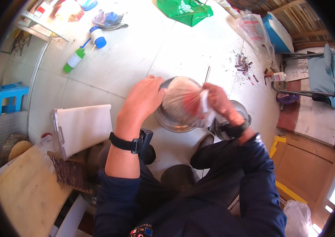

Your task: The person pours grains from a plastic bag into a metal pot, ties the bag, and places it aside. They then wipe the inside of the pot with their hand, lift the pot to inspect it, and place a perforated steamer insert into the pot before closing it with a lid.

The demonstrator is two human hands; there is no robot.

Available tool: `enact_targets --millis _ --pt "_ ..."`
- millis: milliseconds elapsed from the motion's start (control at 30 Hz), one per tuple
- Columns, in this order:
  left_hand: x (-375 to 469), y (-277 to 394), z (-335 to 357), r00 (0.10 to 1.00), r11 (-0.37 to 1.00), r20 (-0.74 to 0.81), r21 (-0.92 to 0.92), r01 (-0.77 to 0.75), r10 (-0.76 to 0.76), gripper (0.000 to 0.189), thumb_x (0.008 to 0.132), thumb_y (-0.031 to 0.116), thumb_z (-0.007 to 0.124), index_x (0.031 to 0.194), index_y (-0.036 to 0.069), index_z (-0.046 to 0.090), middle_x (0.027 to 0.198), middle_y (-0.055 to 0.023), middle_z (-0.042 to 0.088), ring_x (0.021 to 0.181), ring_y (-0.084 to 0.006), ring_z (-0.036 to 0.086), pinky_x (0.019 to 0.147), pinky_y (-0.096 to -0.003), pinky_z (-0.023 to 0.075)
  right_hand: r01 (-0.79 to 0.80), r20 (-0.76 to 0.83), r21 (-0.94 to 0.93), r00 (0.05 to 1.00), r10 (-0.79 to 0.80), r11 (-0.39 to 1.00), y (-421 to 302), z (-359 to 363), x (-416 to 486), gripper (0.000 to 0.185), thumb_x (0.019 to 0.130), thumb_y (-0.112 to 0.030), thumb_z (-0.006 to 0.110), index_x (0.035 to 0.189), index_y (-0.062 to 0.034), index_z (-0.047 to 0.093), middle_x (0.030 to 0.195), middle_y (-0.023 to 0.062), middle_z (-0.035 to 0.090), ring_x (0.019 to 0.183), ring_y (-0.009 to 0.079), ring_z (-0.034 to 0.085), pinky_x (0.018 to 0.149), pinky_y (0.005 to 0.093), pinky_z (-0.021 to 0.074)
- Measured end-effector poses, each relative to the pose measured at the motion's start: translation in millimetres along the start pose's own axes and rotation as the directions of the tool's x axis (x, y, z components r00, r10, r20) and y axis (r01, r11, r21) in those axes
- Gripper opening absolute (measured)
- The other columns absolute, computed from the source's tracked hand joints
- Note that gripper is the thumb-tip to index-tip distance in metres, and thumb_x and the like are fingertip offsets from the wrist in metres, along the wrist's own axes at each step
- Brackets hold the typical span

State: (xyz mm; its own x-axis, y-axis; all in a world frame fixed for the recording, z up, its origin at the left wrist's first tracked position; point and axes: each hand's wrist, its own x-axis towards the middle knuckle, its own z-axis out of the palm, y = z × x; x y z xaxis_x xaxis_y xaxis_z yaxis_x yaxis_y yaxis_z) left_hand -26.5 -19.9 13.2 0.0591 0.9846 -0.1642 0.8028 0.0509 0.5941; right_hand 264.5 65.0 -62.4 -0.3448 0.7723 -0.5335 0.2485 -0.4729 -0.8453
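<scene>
A clear plastic bag (182, 97) with pale, grainy-looking contents and a red patch lies over a round stainless steel basin (175, 127) on the tiled floor. My right hand (219, 99) grips the bag's gathered top at the basin's right side, somewhat blurred. At the basin's left rim is my left hand (143, 96), its fingers bent beside the bag; whether they hold the rim is unclear. A thin metal rod (207, 74) sticks up behind the bag. Partly under my right wrist stands a metal pot (238, 106).
A white panel-like box (83, 127) and a wooden board (31, 189) stand at the left. Two small hand pumps (74, 60) lie on the floor, with a green bag (185, 11) beyond. Dark scraps (244, 63) are scattered near a folding chair (303, 91) at right.
</scene>
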Motion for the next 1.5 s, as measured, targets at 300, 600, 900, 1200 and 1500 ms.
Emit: enact_targets --millis 300,600,900,1200,1500 --pt "1 9 -6 0.994 0.994 -0.010 -0.002 0.112 -0.112 0.031 0.100 0.022 0.061 0.123 0.001 0.067 0.117 -0.0192 0.068 0.112 -0.0406 0.063 0.097 -0.0482 0.0500 0.205 -0.114 -0.697 0.914 -0.388 0.688 -51 -100 38 0.021 0.093 -0.007 0.049 0.102 -0.0020 0.067 0.080 0.0122 0.067 0.078 0.0222 0.068 0.073 0.0362 0.0522" --pt "12 9 3 0.982 0.983 0.048 0.007 0.181 -0.181 0.029 0.099 0.020 0.062 0.121 0.002 0.068 0.117 -0.0187 0.068 0.109 -0.0401 0.065 0.095 -0.0467 0.0513 0.055 -0.165 -0.904 0.871 -0.463 0.425 4 -162 163 0.038 0.091 -0.016 0.047 0.118 -0.0026 0.071 0.107 0.0294 0.071 0.105 0.0446 0.069 0.094 0.0482 0.0526" --pt "8 2 9 0.979 0.980 0.054 -0.021 0.200 -0.198 0.029 0.099 0.018 0.063 0.122 0.001 0.067 0.120 -0.0198 0.068 0.109 -0.0417 0.065 0.095 -0.0462 0.0508 0.045 -0.135 -0.935 0.871 -0.472 0.352 14 -122 244 0.036 0.092 -0.017 0.049 0.115 -0.0070 0.075 0.118 0.0223 0.072 0.111 0.0393 0.069 0.099 0.0447 0.0527" --pt "-11 1 4 0.969 0.969 0.026 0.017 0.246 -0.246 0.030 0.098 0.017 0.064 0.123 0.001 0.067 0.121 -0.0207 0.068 0.107 -0.0423 0.065 0.095 -0.0463 0.0512 0.322 0.083 -0.876 0.835 -0.544 0.360 21 -54 218 0.039 0.088 -0.017 0.064 0.124 -0.0072 0.072 0.117 0.0241 0.072 0.110 0.0399 0.068 0.098 0.0453 0.0540" --pt "-20 20 12 0.986 0.987 0.048 -0.015 0.161 -0.160 0.028 0.097 0.015 0.064 0.121 0.001 0.067 0.117 -0.0207 0.068 0.105 -0.0426 0.065 0.094 -0.0467 0.0520 0.008 -0.170 -0.738 0.965 -0.197 0.675 157 13 81 0.020 0.092 -0.019 0.062 0.102 -0.0033 0.069 0.099 0.0251 0.072 0.098 0.0445 0.069 0.087 0.0490 0.0546"
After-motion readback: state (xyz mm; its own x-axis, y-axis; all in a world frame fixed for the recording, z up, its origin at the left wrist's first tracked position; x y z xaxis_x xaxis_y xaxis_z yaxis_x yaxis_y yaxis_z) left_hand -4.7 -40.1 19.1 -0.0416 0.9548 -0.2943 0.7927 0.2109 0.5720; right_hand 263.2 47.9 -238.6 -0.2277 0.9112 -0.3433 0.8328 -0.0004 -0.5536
